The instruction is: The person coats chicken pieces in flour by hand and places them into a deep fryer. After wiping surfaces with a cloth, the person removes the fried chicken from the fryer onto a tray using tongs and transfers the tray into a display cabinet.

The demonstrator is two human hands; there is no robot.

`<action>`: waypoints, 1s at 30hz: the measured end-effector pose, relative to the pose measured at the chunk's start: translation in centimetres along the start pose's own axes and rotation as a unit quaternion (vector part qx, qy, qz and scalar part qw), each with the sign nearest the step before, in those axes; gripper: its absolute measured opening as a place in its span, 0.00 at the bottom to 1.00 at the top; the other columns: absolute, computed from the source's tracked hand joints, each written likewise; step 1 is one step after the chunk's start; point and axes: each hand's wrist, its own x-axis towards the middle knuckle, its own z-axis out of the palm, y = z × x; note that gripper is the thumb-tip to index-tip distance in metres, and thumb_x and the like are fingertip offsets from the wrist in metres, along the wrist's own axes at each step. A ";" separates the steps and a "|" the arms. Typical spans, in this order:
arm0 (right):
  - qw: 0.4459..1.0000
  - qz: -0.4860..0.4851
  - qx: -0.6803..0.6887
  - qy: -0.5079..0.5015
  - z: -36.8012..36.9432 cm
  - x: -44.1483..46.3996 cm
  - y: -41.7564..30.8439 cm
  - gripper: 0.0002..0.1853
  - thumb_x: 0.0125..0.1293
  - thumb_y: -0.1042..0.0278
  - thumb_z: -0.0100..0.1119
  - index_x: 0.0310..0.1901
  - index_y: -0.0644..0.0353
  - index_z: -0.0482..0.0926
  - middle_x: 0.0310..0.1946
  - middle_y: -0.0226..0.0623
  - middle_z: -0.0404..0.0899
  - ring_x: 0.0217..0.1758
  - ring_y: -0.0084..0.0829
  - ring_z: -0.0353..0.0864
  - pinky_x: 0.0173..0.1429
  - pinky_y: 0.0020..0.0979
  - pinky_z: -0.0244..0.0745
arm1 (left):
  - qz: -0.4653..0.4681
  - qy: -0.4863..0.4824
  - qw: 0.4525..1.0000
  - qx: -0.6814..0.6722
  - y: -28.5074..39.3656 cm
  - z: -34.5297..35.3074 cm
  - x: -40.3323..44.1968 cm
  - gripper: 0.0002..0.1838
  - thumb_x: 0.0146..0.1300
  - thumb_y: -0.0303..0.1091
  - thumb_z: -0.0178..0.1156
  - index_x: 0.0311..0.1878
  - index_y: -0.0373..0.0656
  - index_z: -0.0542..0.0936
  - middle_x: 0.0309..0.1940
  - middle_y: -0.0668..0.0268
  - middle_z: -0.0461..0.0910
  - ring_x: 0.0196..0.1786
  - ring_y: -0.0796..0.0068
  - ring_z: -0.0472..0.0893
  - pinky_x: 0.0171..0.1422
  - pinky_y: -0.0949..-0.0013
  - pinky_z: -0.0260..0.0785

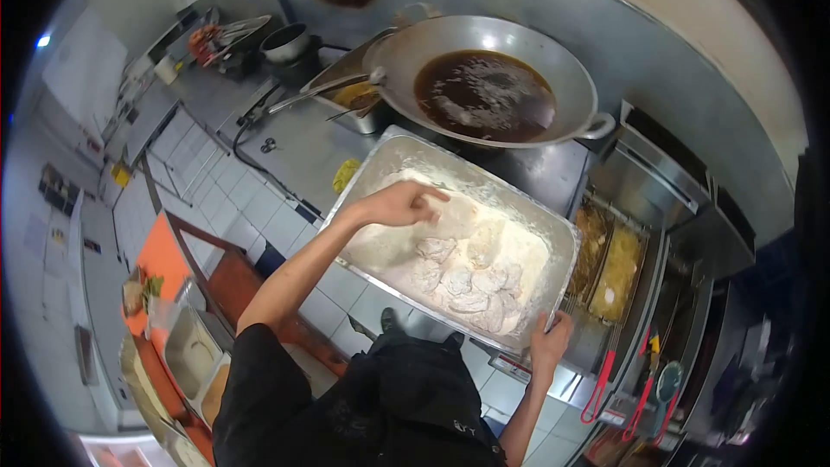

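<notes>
A large rectangular metal tray of white flour is in front of me, tilted in view. Several flour-coated pieces of what looks like raw chicken lie in the flour toward its near side. My left hand hovers above the left part of the tray, index finger stretched out and the other fingers loosely bent, with nothing visible in it. Below it, the flour looks smeared by motion. At the tray's near right corner, my right hand has its fingers wrapped round the rim.
Behind the tray stands a wide wok of dark oil. A long-handled utensil leans over a metal container. Fryer baskets with red handles are on the right. An orange table stands left.
</notes>
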 end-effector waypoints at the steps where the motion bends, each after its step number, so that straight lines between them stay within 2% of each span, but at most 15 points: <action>1: 1.000 -0.021 0.000 -0.001 0.7 0.5 0.8 0.23 0.64 0.54 0.61 0.46 0.69 0.74 0.32 0.43 0.79 0.37 0.36 0.77 0.47 0.35 0.71 | -0.013 0.121 0.992 0.027 0.2 -0.3 -0.7 0.30 0.61 0.43 0.61 0.64 0.40 0.69 0.44 0.53 0.82 0.49 0.58 0.80 0.54 0.62 0.72; 2: 0.995 0.067 0.044 -0.066 1.4 1.4 1.8 0.22 0.65 0.54 0.60 0.45 0.71 0.75 0.33 0.46 0.79 0.38 0.38 0.77 0.46 0.38 0.71 | -0.031 0.242 0.968 0.054 0.1 -0.5 -1.2 0.27 0.62 0.43 0.60 0.61 0.39 0.71 0.42 0.53 0.82 0.47 0.57 0.81 0.52 0.62 0.72; 3: 0.976 0.151 0.083 -0.135 1.9 2.2 2.8 0.22 0.66 0.55 0.58 0.44 0.72 0.75 0.35 0.49 0.78 0.39 0.40 0.77 0.46 0.41 0.71 | -0.042 0.263 0.963 0.045 -1.2 -0.3 -1.3 0.27 0.62 0.43 0.60 0.61 0.39 0.71 0.42 0.53 0.82 0.47 0.57 0.81 0.52 0.62 0.72; 5: 0.958 0.125 0.170 -0.196 2.7 2.9 5.0 0.25 0.67 0.50 0.58 0.39 0.73 0.76 0.32 0.43 0.78 0.36 0.34 0.74 0.43 0.40 0.69 | -0.164 0.517 0.796 0.270 -5.9 0.6 -1.5 0.23 0.62 0.47 0.60 0.52 0.39 0.74 0.41 0.52 0.81 0.44 0.54 0.81 0.49 0.60 0.73; 7: 0.956 0.086 0.198 -0.201 1.8 2.3 3.9 0.27 0.68 0.48 0.57 0.41 0.73 0.77 0.38 0.42 0.80 0.40 0.29 0.74 0.48 0.32 0.70 | -0.296 0.493 0.804 0.151 -8.4 0.3 -3.0 0.26 0.60 0.53 0.60 0.48 0.37 0.74 0.39 0.51 0.81 0.44 0.51 0.81 0.48 0.56 0.73; 8: 0.948 0.045 0.243 -0.198 2.5 2.0 4.7 0.27 0.68 0.49 0.58 0.47 0.74 0.77 0.43 0.45 0.81 0.44 0.30 0.75 0.52 0.32 0.70 | -0.314 0.427 0.846 0.062 -10.4 -0.2 -3.9 0.31 0.60 0.57 0.58 0.50 0.35 0.74 0.41 0.49 0.81 0.46 0.51 0.81 0.50 0.54 0.73; 10: 0.968 0.018 0.187 -0.168 3.0 1.4 6.2 0.27 0.69 0.53 0.58 0.52 0.75 0.75 0.47 0.48 0.80 0.46 0.32 0.77 0.53 0.34 0.71 | -0.282 0.372 0.883 0.047 -14.4 0.7 -4.2 0.35 0.64 0.61 0.53 0.49 0.29 0.78 0.40 0.48 0.82 0.48 0.52 0.82 0.52 0.55 0.73; 11: 0.977 0.009 0.171 -0.128 3.6 1.1 7.0 0.26 0.69 0.55 0.57 0.54 0.75 0.75 0.47 0.49 0.80 0.47 0.34 0.77 0.53 0.36 0.72 | -0.291 0.342 0.893 0.002 -14.4 1.0 -5.2 0.35 0.64 0.62 0.52 0.40 0.30 0.82 0.42 0.49 0.82 0.48 0.51 0.81 0.52 0.54 0.73; 12: 0.982 0.006 0.156 -0.109 2.6 0.8 4.8 0.26 0.69 0.55 0.57 0.54 0.75 0.75 0.48 0.48 0.80 0.47 0.34 0.77 0.53 0.35 0.72 | -0.257 0.347 0.902 -0.013 -15.5 1.9 -5.7 0.34 0.64 0.60 0.52 0.40 0.31 0.82 0.39 0.46 0.82 0.44 0.49 0.82 0.50 0.52 0.74; 14: 0.981 0.008 0.153 -0.123 0.6 0.9 -1.7 0.26 0.69 0.55 0.57 0.54 0.75 0.74 0.48 0.48 0.80 0.47 0.33 0.77 0.53 0.35 0.72 | -0.172 0.466 0.867 -0.045 -17.1 2.7 -6.9 0.32 0.63 0.58 0.54 0.38 0.29 0.82 0.32 0.43 0.81 0.38 0.46 0.82 0.47 0.51 0.74; 18: 0.972 -0.014 0.168 -0.163 -2.9 -0.6 -15.1 0.26 0.69 0.56 0.58 0.55 0.75 0.74 0.48 0.48 0.79 0.47 0.33 0.77 0.53 0.35 0.72 | -0.176 0.468 0.858 -0.116 -20.3 0.6 -13.1 0.31 0.64 0.56 0.53 0.38 0.29 0.82 0.32 0.42 0.81 0.38 0.45 0.82 0.47 0.50 0.74; 22: 0.951 -0.043 0.198 -0.234 -3.9 -3.7 -25.9 0.26 0.69 0.57 0.58 0.56 0.75 0.73 0.48 0.47 0.79 0.47 0.33 0.77 0.53 0.34 0.72 | -0.198 0.470 0.857 -0.070 -25.5 -3.6 -25.1 0.31 0.66 0.56 0.51 0.37 0.30 0.83 0.32 0.42 0.81 0.38 0.44 0.82 0.49 0.51 0.74; 26: 0.906 -0.079 0.247 -0.333 -1.0 -6.4 -34.8 0.26 0.69 0.57 0.58 0.57 0.74 0.73 0.49 0.47 0.79 0.47 0.33 0.77 0.53 0.34 0.72 | -0.297 0.524 0.796 0.059 -33.9 -7.7 -37.3 0.34 0.66 0.62 0.47 0.38 0.36 0.84 0.36 0.44 0.82 0.44 0.46 0.80 0.53 0.50 0.71; 28: 0.881 -0.098 0.278 -0.371 2.9 -7.2 -40.0 0.26 0.68 0.58 0.58 0.57 0.74 0.72 0.49 0.46 0.79 0.48 0.32 0.77 0.53 0.32 0.72 | -0.347 0.475 0.808 -0.027 -35.3 -11.0 -45.1 0.34 0.66 0.64 0.44 0.41 0.40 0.85 0.40 0.45 0.81 0.50 0.47 0.78 0.56 0.50 0.69; 30: 0.840 -0.132 0.338 -0.403 8.0 -7.5 -45.4 0.25 0.68 0.60 0.59 0.57 0.73 0.72 0.48 0.44 0.79 0.47 0.30 0.77 0.53 0.31 0.71 | -0.420 0.492 0.763 0.004 -37.4 -12.8 -51.3 0.35 0.66 0.66 0.43 0.45 0.43 0.85 0.46 0.45 0.80 0.57 0.46 0.75 0.61 0.51 0.67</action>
